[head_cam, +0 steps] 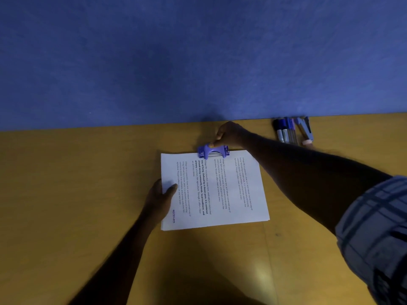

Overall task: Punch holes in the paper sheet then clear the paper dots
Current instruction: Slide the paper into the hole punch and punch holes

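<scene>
The paper sheet (pixel 220 190) lies flat on the bench (pixel 88 183) with its far edge inside the mouth of the purple hole punch (pixel 213 151), so the holes should come near the middle of that edge. The right hand (pixel 229 134) grasps the punch from behind, fingers bent over its lever, while the left hand (pixel 160 197) pinches the sheet's left edge, thumb on top, probably to stop it from sliding

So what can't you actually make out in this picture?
Head view only.
Holes: the hole punch covers the far edge of the paper sheet.
Paper dots: none visible, maybe too small.
Fingers of the left hand: hidden under the sheet.
Small print: blurred.
Pens: blurred, kinds unclear.
</scene>
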Tool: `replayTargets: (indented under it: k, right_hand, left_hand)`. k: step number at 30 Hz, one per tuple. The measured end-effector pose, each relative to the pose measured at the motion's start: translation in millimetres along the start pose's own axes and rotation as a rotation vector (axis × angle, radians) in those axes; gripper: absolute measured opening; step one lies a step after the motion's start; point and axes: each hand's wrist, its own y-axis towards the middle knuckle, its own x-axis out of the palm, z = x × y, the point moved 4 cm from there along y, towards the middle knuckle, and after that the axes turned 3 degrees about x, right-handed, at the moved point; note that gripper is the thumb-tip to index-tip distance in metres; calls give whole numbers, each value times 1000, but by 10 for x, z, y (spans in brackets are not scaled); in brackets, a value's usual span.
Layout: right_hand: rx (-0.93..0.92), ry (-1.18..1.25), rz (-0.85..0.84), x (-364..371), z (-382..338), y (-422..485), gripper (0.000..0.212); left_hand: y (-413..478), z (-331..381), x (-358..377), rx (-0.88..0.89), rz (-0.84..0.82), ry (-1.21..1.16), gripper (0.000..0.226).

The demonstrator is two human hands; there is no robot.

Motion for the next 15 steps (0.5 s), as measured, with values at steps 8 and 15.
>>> replayTargets:
  k: [8, 15]
  right_hand:
    - [32, 9, -44, 16, 43, 65, 53]
    - [17, -11, -22, 38, 83, 76, 53]
  left_hand:
    - [-28, 36, 26, -1, 38, 11, 19]
    - [-68, 18, 68, 31, 103, 24, 21]
